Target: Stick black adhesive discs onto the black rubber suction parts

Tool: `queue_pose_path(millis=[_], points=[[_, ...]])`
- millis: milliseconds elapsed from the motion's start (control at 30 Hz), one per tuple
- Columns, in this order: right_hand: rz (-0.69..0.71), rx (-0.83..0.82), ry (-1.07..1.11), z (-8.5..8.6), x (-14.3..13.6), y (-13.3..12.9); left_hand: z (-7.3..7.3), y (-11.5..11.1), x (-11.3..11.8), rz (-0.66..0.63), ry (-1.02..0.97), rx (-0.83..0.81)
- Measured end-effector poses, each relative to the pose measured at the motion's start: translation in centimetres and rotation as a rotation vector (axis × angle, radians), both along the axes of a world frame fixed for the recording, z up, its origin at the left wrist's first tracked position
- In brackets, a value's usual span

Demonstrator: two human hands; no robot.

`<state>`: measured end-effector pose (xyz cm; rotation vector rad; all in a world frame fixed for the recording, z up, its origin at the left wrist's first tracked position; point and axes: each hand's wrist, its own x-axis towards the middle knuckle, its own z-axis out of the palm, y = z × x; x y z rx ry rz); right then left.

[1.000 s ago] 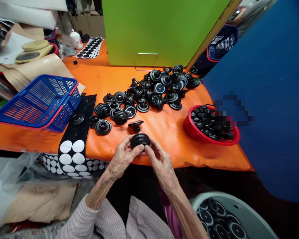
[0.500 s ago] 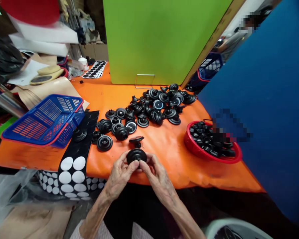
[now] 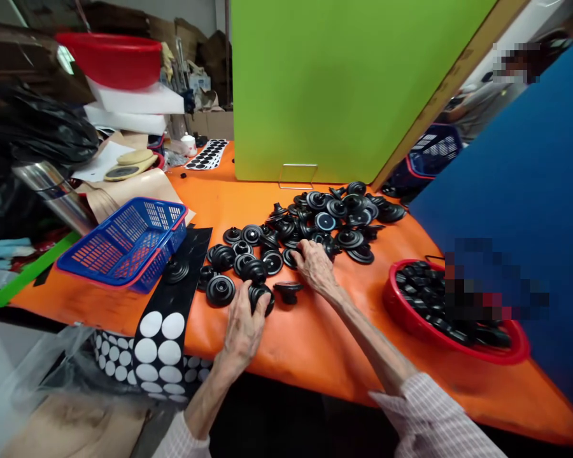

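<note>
My left hand (image 3: 243,324), near the table's front edge, has thumb and fingers closed around a black stepped disc part with a short stem (image 3: 262,301). A similar part (image 3: 288,291) stands disc-up on the orange table between my two hands. My right hand (image 3: 318,267) reaches to the front of a pile of black disc parts (image 3: 348,238). Its fingers are bent and pinched on a black disc part (image 3: 290,258) there; the hand hides some of the fingertip contact. More loose disc parts (image 3: 220,291) lie left of my hands.
A blue plastic basket (image 3: 172,238) stands at left beside a black strip with white circles (image 3: 160,343). At right sits a red basin (image 3: 396,299) of small black pieces. A green board (image 3: 310,89) rises behind the pile; a blue panel (image 3: 520,178) borders the right side.
Both hands were together on one black disc part. Now they are apart: my left hand holds a part farther left, and my right hand has moved forward to the pile. The view has shifted.
</note>
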<state>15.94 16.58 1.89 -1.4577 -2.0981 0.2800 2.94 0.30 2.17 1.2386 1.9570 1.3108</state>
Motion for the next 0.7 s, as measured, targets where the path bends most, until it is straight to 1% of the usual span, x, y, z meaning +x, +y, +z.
queue_pose_path(millis=[100, 167, 233, 333, 367, 400, 433, 467, 533, 567, 600, 633, 667, 700], points=[[-0.022, 0.031, -0.016, 0.1, 2.1, -1.1, 0.4, 0.7, 0.4, 0.028, 0.067, -0.025], [-0.047, 0.058, -0.014, 0.6, 4.0, -2.3, 0.8, 0.6, 0.3, 0.032, 0.079, -0.043], [-0.073, 0.098, 0.015, 1.4, 5.7, -3.9, 1.2, 0.1, 0.1, 0.046, 0.102, -0.030], [-0.134, 0.142, 0.175, 2.7, 6.5, -7.6, 2.0, -1.2, 0.3, 0.113, 0.185, 0.044], [-0.146, 0.128, 0.256, 3.1, 6.3, -9.2, 2.3, -1.6, 0.5, 0.115, 0.182, 0.074], [-0.147, 0.095, 0.324, 3.5, 5.7, -11.0, 2.6, -2.1, 0.8, 0.086, 0.139, 0.089], [-0.115, 0.034, 0.388, 3.8, 4.9, -12.8, 2.9, -2.5, 1.1, 0.016, 0.043, 0.079], [-0.072, -0.034, 0.447, 4.1, 4.0, -14.5, 3.1, -2.8, 1.4, -0.079, -0.098, 0.048], [-0.021, -0.086, 0.438, 4.7, 2.4, -17.1, 3.3, -3.3, 1.8, -0.242, -0.455, -0.048], [0.025, -0.129, 0.440, 4.9, 2.0, -17.9, 3.2, -3.4, 1.9, -0.273, -0.637, -0.093], [0.065, -0.148, 0.419, 5.2, 2.0, -18.3, 3.1, -3.4, 1.8, -0.261, -0.794, -0.120], [0.073, -0.134, 0.389, 5.5, 2.6, -18.3, 2.9, -3.3, 1.7, -0.218, -0.913, -0.128], [0.049, -0.086, 0.352, 5.8, 3.8, -18.0, 2.7, -3.2, 1.4, -0.167, -0.988, -0.128], [-0.003, -0.016, 0.313, 6.0, 5.4, -17.4, 2.5, -3.1, 1.2, -0.127, -1.030, -0.131]])
